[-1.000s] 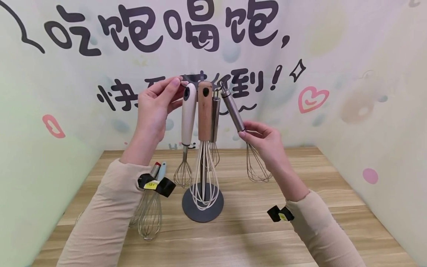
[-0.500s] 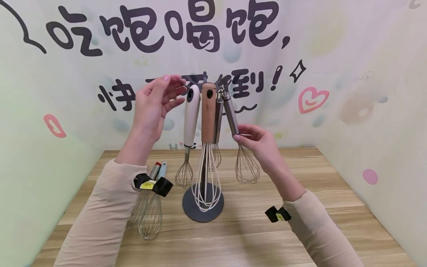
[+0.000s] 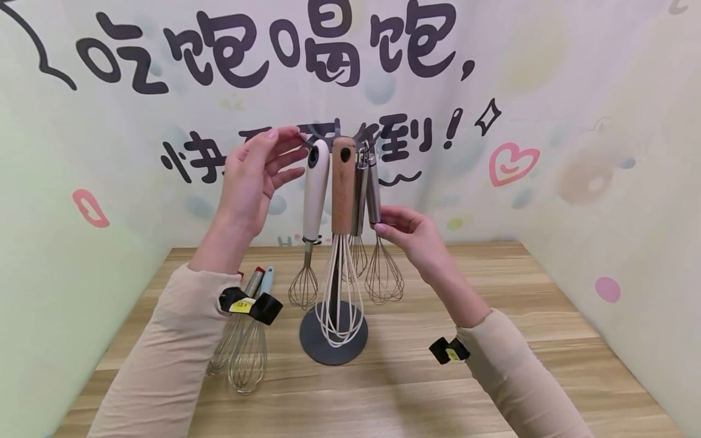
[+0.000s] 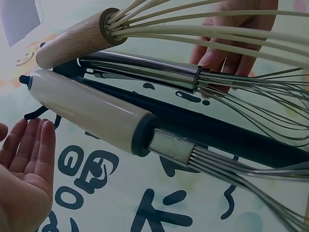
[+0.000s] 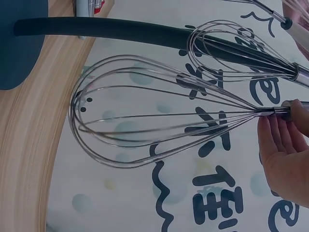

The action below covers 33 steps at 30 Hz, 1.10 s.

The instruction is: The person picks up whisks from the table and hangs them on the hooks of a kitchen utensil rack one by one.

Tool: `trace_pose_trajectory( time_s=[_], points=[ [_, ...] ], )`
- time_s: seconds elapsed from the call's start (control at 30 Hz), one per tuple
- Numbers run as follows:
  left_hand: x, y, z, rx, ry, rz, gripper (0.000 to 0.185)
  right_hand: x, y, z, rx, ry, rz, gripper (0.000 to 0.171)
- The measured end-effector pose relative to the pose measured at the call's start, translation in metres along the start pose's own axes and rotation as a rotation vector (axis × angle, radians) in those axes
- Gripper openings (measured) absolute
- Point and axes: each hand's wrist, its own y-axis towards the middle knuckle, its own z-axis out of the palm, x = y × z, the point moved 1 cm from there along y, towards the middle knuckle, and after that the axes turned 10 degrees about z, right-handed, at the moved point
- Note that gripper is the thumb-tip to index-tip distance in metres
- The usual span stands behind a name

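A dark hook stand rises from a round base [image 3: 313,344] and bears several whisks. Facing me hang a white-handled whisk [image 3: 316,191] and a wooden-handled whisk [image 3: 344,188]; behind them is a steel whisk [image 3: 359,201]. With thumb and fingertips my right hand [image 3: 418,243] pinches another steel whisk [image 3: 374,193] at its lower handle. That whisk is nearly upright, its top at the stand's right-hand hooks. In the right wrist view its wire loops [image 5: 164,87] spread away from the hand. My left hand [image 3: 249,179] touches a left hook with fairly straight fingertips, thumb apart.
More whisks [image 3: 247,359] lie on the wooden table [image 3: 438,401] at the left, partly behind my left forearm. One has a light blue handle [image 3: 267,280]. A printed backdrop [image 3: 547,73] with large dark lettering closes off the back and sides.
My right hand has moved left and slightly down, bringing the steel whisk from a slant to nearly upright beside the stand. My left fingers have spread a little at the hook.
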Motion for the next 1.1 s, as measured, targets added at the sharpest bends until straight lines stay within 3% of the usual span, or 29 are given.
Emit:
trace_pose_trajectory(
  time_s=[0.53, 0.7, 0.87, 1.1],
  points=[
    [0.001, -0.002, -0.001, 0.02, 0.039, -0.014, 0.025, 0.002, 0.0, 0.004, -0.002, -0.014, -0.015, 0.038],
    [0.001, -0.002, -0.002, 0.022, 0.039, -0.013, 0.025, 0.007, 0.0, 0.002, -0.009, 0.04, -0.023, 0.036],
    [0.0, -0.003, -0.004, 0.019, 0.032, -0.022, 0.025, 0.022, -0.002, 0.0, -0.052, 0.151, -0.098, 0.037],
    [0.001, -0.005, -0.01, 0.015, 0.04, -0.031, 0.024, 0.052, -0.006, -0.002, -0.121, 0.222, -0.227, 0.034]
  ],
)
